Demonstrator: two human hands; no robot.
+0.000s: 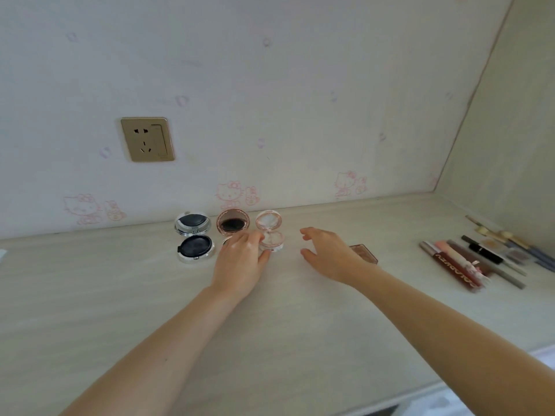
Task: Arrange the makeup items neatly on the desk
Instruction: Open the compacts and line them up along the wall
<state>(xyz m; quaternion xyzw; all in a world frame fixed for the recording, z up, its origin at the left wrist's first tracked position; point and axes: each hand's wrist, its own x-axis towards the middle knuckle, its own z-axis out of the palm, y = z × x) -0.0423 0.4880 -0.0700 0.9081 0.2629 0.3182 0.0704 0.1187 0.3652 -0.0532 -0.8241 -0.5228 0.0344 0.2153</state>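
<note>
Both forearms reached in over the pale wood bench point(120, 295). Left hand point(241, 259) had its fingertips pinching the base of a small pink open compact point(270, 232), right by the wall. Right hand point(327, 253) hovered just beside it, fingers loose, holding nothing. Two more open compacts sat in the same row: a rose-gold one point(232, 225) touching the left hand, and a silver one with dark pans point(193, 237) further left. Lip glosses and pencils point(468, 262) lay grouped way off right. A brown palette point(365, 253) peeked out behind the right wrist.
</note>
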